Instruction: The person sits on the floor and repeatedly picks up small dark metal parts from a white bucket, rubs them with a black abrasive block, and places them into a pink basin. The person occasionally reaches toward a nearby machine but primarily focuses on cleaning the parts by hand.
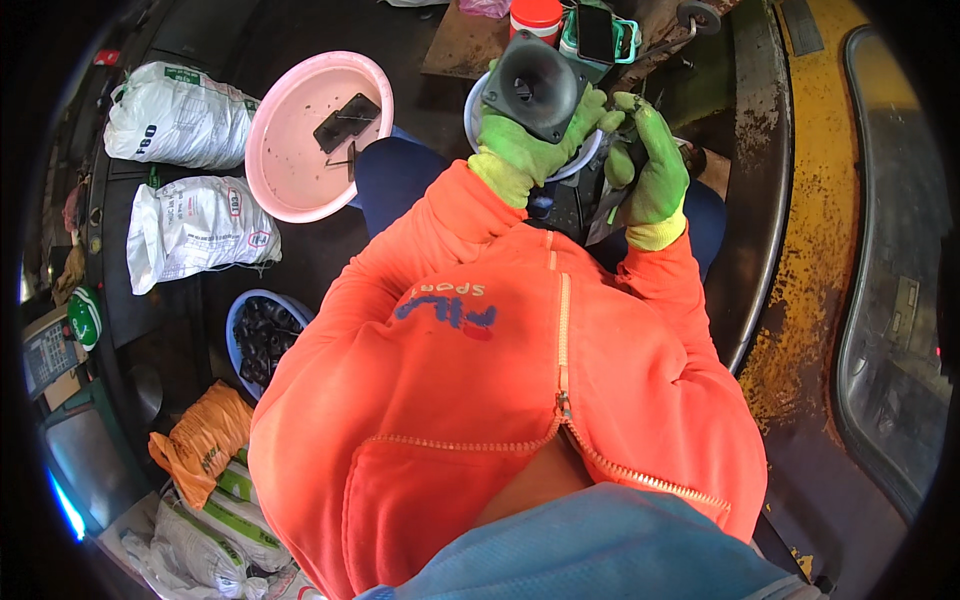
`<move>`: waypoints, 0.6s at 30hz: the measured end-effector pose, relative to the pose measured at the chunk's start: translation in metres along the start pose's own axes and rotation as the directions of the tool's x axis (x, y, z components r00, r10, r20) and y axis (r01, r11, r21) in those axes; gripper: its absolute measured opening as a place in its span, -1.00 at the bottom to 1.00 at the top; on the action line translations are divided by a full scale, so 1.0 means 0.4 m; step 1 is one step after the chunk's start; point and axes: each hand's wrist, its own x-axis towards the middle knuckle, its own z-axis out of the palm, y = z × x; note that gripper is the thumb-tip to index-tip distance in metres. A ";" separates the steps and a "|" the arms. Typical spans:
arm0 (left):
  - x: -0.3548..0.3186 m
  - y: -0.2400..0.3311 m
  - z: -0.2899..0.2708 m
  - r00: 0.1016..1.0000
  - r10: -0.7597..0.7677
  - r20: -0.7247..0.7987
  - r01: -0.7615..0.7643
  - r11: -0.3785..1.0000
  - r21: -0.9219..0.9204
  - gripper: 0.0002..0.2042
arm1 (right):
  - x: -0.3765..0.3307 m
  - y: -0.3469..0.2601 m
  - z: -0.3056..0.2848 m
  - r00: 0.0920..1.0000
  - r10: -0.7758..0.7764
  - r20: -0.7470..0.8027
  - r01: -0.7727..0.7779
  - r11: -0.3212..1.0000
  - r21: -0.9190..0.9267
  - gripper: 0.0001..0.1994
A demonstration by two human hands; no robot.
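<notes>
A black square-flanged horn, like a speaker horn [535,88], is gripped in my left hand [520,150], which wears a green glove. Its round mouth faces up toward me. Just right of it is my right hand [652,165], gloved in green too, with its fingers bent around something thin and dark that I cannot make out. The fingertips come close to the horn's right side. Below the horn, a white basin [588,152] shows only part of its rim; my left hand and the horn hide most of it.
To the left stands a pink basin [290,90] with a black flat part [346,122] inside. A blue basin [300,310] holds black pieces. White sacks [200,225] and an orange sack [208,440] lie farther left. A red-lidded jar [537,14] and a phone [595,35] are ahead.
</notes>
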 end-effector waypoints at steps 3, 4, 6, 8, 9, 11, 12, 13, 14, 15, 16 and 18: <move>-0.027 0.004 -0.007 0.985 0.164 -0.049 -0.163 0.986 0.035 -0.70 | 0.012 0.005 -0.005 0.999 0.046 0.001 -0.046 0.997 -0.062 -0.65; -0.034 0.005 -0.012 0.998 0.017 0.064 -0.007 0.989 -0.149 -0.64 | 0.017 0.006 -0.011 0.999 0.042 0.005 -0.041 0.995 -0.091 -0.65; -0.042 0.005 -0.018 0.982 -0.067 0.174 0.118 0.947 -0.299 -0.52 | 0.032 0.008 -0.024 1.000 0.027 -0.013 -0.027 0.997 -0.074 -0.67; -0.051 0.006 -0.020 0.973 -0.154 0.170 0.226 0.769 -0.598 -0.48 | 0.038 0.005 -0.042 1.000 0.024 -0.002 -0.024 0.990 0.140 -0.69; -0.050 0.006 -0.020 0.981 -0.161 0.107 0.192 0.748 -0.635 -0.50 | 0.041 -0.001 -0.054 0.997 0.050 0.058 -0.060 0.980 0.192 -0.69; -0.051 0.010 -0.020 0.980 -0.146 0.133 0.184 0.442 -0.878 -0.52 | 0.035 0.012 -0.061 0.993 0.050 0.110 -0.085 0.937 0.338 -0.70; -0.053 0.012 -0.016 0.945 -0.191 0.267 0.322 0.385 -0.865 -0.49 | 0.039 0.010 -0.066 0.896 0.067 0.439 -0.261 0.879 0.398 -0.67; -0.055 0.014 -0.016 0.890 -0.261 0.373 0.441 0.296 -0.847 -0.46 | 0.032 0.039 -0.054 0.993 0.028 0.117 -0.028 1.000 -0.002 -0.64; -0.059 0.015 -0.015 0.864 -0.295 0.408 0.469 0.175 -0.866 -0.41 | 0.039 0.044 -0.052 0.994 0.031 0.108 -0.030 1.000 -0.007 -0.61; -0.062 0.016 -0.017 0.858 -0.324 0.398 0.459 0.137 -0.878 -0.36 | 0.042 0.057 -0.049 0.987 0.039 0.155 -0.042 0.999 0.016 -0.57; -0.064 0.016 -0.023 0.848 -0.333 0.412 0.470 0.113 -0.876 -0.37 | 0.049 0.056 -0.051 0.991 -0.089 0.098 0.109 0.969 -0.223 -0.51; -0.061 0.013 -0.041 0.827 -0.311 0.468 0.509 0.062 -0.858 -0.40 | 0.054 0.055 -0.059 0.938 -0.342 0.059 0.306 0.736 -0.603 -0.53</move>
